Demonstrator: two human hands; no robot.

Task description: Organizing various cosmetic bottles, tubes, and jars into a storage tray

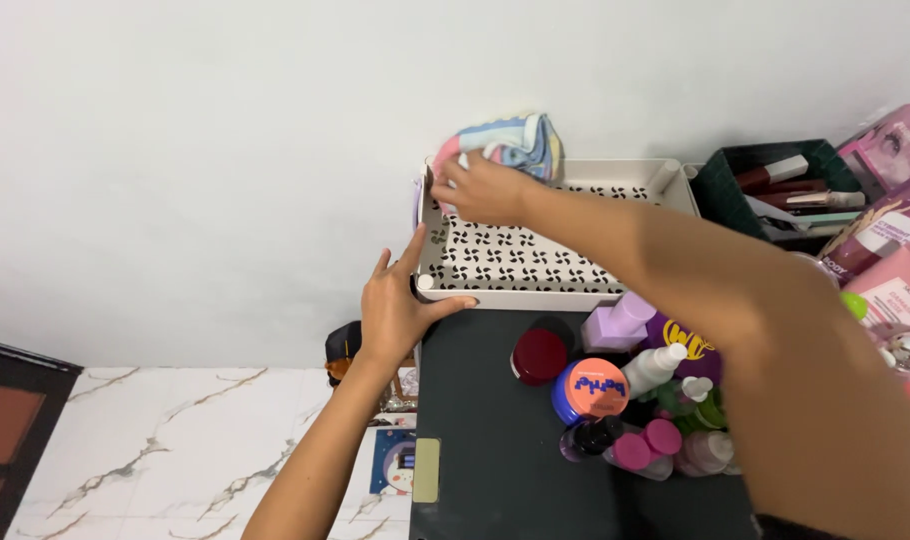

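Observation:
A white tray [535, 299] with a black pinwheel pattern on its floor stands at the back of a dark tabletop [495, 450], against the wall. My left hand [400, 310] grips the tray's near left corner, thumb on the front rim. My right hand [485, 188] reaches across and presses a crumpled pastel striped cloth [515, 142] on the tray's far left corner. The cloth bunches above the rim against the wall.
Several bottles and jars crowd the table right of centre: a dark red lid [540, 355], a blue jar with an orange lid [589, 390], a lilac bottle [615, 322]. A dark green basket [720, 190] with tubes stands at the right. Marble floor [175, 450] lies left.

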